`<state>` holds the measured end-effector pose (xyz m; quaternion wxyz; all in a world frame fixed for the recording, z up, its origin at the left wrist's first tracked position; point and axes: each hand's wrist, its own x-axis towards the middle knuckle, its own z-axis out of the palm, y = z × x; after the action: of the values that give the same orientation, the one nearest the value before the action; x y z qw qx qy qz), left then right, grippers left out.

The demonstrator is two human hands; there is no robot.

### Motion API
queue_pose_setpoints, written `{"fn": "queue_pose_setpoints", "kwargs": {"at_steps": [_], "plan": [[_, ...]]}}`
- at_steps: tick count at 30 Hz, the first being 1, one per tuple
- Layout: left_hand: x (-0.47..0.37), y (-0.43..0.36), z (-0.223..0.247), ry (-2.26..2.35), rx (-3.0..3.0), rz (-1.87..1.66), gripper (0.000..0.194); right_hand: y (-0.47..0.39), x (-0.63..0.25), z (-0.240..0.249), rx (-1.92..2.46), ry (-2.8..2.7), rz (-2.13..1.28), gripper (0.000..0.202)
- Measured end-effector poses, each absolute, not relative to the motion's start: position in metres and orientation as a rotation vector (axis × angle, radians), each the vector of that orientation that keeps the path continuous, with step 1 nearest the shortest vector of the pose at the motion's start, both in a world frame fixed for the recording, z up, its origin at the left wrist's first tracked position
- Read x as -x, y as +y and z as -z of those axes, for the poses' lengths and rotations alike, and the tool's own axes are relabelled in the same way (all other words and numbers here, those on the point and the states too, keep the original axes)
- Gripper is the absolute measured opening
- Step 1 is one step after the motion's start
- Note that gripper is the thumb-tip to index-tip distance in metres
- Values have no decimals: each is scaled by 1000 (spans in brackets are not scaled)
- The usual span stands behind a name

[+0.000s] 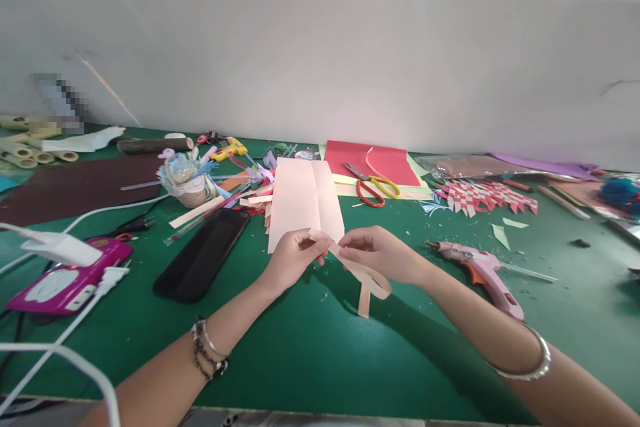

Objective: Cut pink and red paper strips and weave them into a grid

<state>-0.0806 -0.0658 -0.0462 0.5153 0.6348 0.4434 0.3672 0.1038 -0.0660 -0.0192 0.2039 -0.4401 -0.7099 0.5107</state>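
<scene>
A narrow peach paper strip (364,273) is pinched between my two hands above the table's front half. My left hand (295,255) grips it near one end, thumb on top. Close beside it, my right hand (376,253) pinches the same strip, which curls into a loop under the fingers and hangs down at the other end. Just behind my hands lies a folded peach paper sheet (297,203) with a crease down it. Scissors (371,185) with red and yellow handles rest beyond, on red paper (385,161).
A pink glue gun (483,267) lies at right, near a red-and-white woven paper piece (485,197). On the left are a black phone (203,257), a magenta power strip (75,277) with white cables, and a yellow glue gun (230,149). A white partition (320,53) stands behind.
</scene>
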Motion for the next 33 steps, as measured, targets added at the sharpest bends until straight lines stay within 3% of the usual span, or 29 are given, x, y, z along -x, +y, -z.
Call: {"fn": "queue_pose_setpoints", "kwargs": {"at_steps": [8,20,29,33], "plan": [[83,-65,45,1020,-1557,-884,26,-70,-94,25,1267,-1963,-1454,25],[86,-63,38,1118,-1525,-862,24,-72,-106,24,1299,-2098,-1194,23],[82,-65,40,1109,-1442,-862,38,-73,-108,28,1351,-2072,-1211,26],[84,-66,39,1149,-1559,-830,28,-74,-108,30,1356,-2098,-1147,25]]}}
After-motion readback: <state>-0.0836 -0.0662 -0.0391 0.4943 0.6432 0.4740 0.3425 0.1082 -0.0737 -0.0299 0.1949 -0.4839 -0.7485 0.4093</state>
